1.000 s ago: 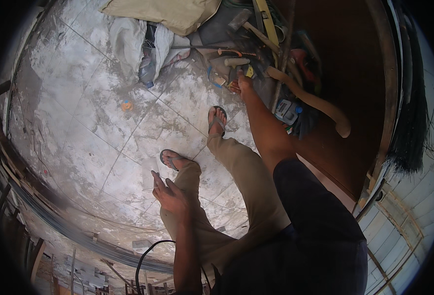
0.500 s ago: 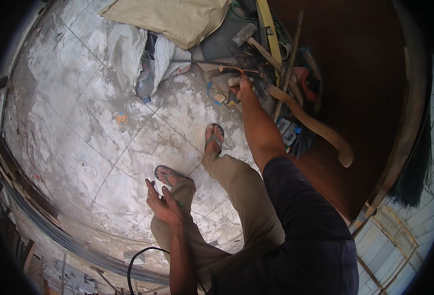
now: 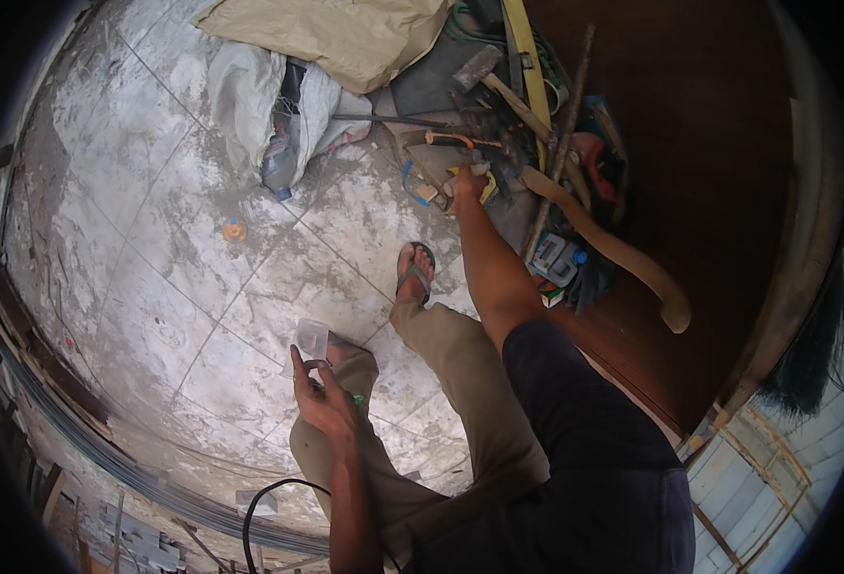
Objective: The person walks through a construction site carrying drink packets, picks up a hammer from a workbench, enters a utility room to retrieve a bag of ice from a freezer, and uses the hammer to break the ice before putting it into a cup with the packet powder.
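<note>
My left hand hovers over my left leg, fingers curled around the near end of a small clear plastic container. A bit of green shows beside that palm. My right hand reaches into a heap of tools, its fingers bent and closed by a pale lump; what they grip is too small to make out. Next to it lie a yellow piece, a blue strap-like loop and an orange-and-black handled tool. A hammer with a wooden handle rests farther back.
A curved wooden handle sticks out to the right. White sacking with a plastic bottle lies at the far left of the heap, below a tan sheet. An orange round object sits on the tiled floor.
My right hand has moved slightly nearer to me within the heap, uncovering the yellow piece. In my left hand the clear container has turned and shows more plainly.
</note>
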`<state>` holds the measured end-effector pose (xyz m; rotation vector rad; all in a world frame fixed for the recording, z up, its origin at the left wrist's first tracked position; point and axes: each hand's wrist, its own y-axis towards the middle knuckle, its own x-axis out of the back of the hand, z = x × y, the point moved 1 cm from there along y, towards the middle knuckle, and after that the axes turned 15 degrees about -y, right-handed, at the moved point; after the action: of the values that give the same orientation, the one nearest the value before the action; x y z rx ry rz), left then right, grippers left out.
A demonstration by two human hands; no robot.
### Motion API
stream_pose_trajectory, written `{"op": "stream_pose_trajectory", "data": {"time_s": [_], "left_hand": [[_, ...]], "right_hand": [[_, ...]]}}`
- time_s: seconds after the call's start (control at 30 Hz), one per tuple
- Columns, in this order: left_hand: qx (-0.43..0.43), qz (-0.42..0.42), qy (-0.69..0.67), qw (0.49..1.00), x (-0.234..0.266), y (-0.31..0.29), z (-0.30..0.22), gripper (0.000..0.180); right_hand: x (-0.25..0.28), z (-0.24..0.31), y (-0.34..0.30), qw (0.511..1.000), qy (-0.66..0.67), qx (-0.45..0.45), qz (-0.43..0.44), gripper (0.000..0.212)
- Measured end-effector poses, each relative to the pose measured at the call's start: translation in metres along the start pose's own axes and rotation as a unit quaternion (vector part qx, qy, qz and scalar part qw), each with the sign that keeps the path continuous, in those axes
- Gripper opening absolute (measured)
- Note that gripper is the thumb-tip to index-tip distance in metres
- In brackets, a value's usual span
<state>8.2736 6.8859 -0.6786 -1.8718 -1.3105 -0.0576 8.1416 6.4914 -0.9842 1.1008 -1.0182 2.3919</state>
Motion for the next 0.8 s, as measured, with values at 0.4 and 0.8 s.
{"op": "stream_pose_trajectory", "data": {"time_s": [0.4,0.8], "left_hand": [[-0.039,-0.018,-0.048,0.998,-0.015,0.001,0.004,0.056],[-0.004,0.028,-0.061,0.998,-0.023,-0.009,0.006,0.056]], "right_hand": [[0.031,0.106,-0.057,0.962,-0.251,0.104,0.035,0.086],[0.025,0.064,0.098,0.951,0.202,-0.152,0.177,0.041]]}}
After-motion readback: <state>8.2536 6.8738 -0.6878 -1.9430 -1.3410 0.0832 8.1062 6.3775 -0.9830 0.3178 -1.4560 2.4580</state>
